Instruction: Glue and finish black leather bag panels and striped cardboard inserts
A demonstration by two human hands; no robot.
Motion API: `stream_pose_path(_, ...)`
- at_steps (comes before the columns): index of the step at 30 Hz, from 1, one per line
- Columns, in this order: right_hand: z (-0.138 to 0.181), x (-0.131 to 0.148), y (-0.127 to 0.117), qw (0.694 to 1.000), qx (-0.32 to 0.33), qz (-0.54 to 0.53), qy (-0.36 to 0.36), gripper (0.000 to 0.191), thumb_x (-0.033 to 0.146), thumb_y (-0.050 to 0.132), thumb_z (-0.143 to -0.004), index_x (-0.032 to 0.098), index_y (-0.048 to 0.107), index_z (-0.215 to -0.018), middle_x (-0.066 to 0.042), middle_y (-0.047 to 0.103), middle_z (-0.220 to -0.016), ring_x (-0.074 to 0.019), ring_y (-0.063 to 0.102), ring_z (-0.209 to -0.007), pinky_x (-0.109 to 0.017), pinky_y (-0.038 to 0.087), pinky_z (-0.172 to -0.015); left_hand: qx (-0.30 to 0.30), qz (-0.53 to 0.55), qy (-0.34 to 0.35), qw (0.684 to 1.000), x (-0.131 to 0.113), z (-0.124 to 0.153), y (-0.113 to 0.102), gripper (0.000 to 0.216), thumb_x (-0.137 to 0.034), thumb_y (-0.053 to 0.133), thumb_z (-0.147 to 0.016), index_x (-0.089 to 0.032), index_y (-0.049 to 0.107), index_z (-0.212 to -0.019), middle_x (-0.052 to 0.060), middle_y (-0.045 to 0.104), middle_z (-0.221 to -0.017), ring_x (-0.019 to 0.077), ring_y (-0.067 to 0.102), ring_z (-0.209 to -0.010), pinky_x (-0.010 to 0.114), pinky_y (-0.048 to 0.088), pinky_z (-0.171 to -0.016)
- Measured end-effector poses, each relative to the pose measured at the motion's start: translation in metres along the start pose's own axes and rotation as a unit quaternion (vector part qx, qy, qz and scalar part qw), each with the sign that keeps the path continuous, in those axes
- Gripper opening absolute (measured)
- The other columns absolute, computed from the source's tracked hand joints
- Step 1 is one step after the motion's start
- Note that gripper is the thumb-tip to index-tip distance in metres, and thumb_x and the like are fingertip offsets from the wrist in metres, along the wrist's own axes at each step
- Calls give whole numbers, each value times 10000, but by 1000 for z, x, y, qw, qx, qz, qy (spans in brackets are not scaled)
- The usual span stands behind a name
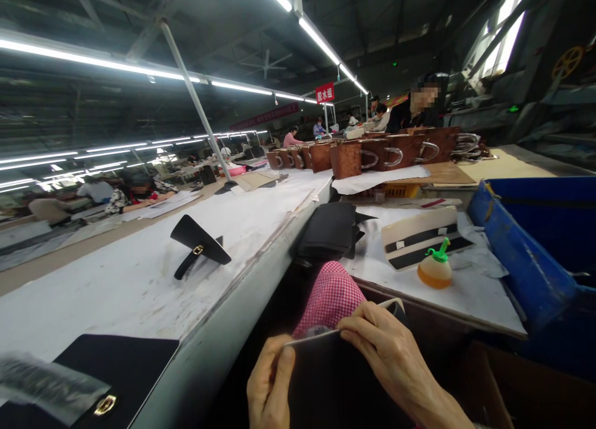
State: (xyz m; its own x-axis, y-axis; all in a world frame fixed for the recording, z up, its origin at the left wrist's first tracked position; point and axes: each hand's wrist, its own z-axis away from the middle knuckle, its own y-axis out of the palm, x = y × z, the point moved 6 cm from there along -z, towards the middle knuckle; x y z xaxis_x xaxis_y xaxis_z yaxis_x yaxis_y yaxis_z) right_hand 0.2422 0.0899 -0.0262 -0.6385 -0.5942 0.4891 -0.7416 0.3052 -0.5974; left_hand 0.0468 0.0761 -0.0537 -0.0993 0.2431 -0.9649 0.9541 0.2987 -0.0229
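Both my hands hold a flat black leather piece [335,379] low in the view. My left hand [267,385] grips its left edge with the thumb laid on top. My right hand [391,354] pinches its upper edge with the fingers curled over. Just behind the piece lies a red-and-white checked cloth [330,295]. A black flap with a gold clasp [198,243] lies on the white conveyor belt [139,274] to my left. Another black bag part with a gold buckle [112,379] lies at the bottom left.
A stack of black leather pieces [330,230], an orange glue bottle with a green cap [434,269] and a striped white board [419,236] lie on the right table. A blue bin [526,243] stands at right. Brown handbags [372,153] line the far table. Other workers sit along the belt.
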Motion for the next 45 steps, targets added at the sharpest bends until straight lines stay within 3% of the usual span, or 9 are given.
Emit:
stream_pose_path(7, 0, -3, 6, 1000, -9, 23, 0, 173, 192, 526, -991, 231, 667, -900, -11, 605, -802, -177, 576, -725, -312, 447, -631, 46, -173, 81, 980, -3, -14, -8, 243, -414, 495, -998, -255, 651, -1095, -23, 716, -1001, 139, 661, -964, 212, 507, -885)
stream_pose_path(10, 0, 0, 7, 999, -12, 42, -14, 174, 192, 512, -996, 233, 663, -920, -13, 619, -811, -183, 578, -729, -318, 442, -642, 71, -345, 278, 894, -24, -11, 9, 371, -296, 539, -976, -222, 516, -1338, 79, 650, -1334, 215, 611, -1238, 366, 530, -1028)
stream_pose_path(13, -2, 7, 5, 997, -22, 59, -33, 238, 218, 454, -1023, 227, 664, -911, -18, 621, -796, -177, 576, -713, -306, 437, -637, 164, -478, 384, 773, -34, -1, 49, 478, -110, 575, -880, -81, 527, -1355, 181, 693, -1261, 310, 678, -1145, 467, 587, -954)
stream_pose_path(18, -4, 16, -5, 993, -46, 85, -71, 323, 231, 371, -1054, 232, 652, -895, 4, 622, -740, -150, 575, -649, -284, 404, -592, 280, -605, 215, 714, -36, -11, 87, 603, 73, 402, -813, -52, 565, -1380, 153, 787, -858, 307, 770, -777, 393, 625, -703)
stream_pose_path(22, 4, 5, -28, 992, -54, 105, -52, 191, 355, 466, -1036, 236, 607, -1086, 17, 697, -820, -169, 643, -729, -300, 466, -665, 309, -583, 105, 744, -38, -24, 74, 518, -52, 388, -918, -156, 573, -1391, 126, 796, -936, 347, 764, -871, 465, 598, -748)
stream_pose_path(26, 23, -26, -61, 990, -71, 120, -3, 137, 404, 624, -949, 284, 657, -1007, 35, 709, -816, -185, 650, -722, -312, 488, -669, 280, -509, 46, 813, -31, -36, 43, 395, -158, 417, -958, -273, 721, -1181, 33, 774, -1136, 311, 713, -1083, 474, 554, -909)
stream_pose_path(32, 31, -81, -56, 977, -48, -100, 182, 217, 472, 699, -844, 264, 726, -787, -13, 688, -820, -211, 661, -781, -322, 526, -717, 239, -415, 131, 868, -30, -47, 15, 298, -275, 512, -937, -308, 773, -1076, -33, 778, -1126, 193, 731, -1054, 270, 557, -941)
stream_pose_path(37, 25, -90, -36, 908, -72, -330, 248, 348, 542, 737, -800, 195, 743, -837, -114, 655, -1165, -292, 643, -1055, -401, 547, -886, 289, -336, 237, 864, -53, -43, 11, 244, -280, 558, -939, -339, 770, -1046, -75, 802, -942, 116, 768, -865, 97, 551, -755)
stream_pose_path(45, 50, -87, -43, 792, -77, -455, 400, 370, 517, 823, -718, 215, 767, -926, -71, 747, -853, -259, 700, -738, -342, 579, -658, 317, -268, 267, 870, -100, -23, 16, 294, -146, 542, -926, -267, 767, -1070, -31, 723, -735, 100, 671, -611, 150, 493, -578)
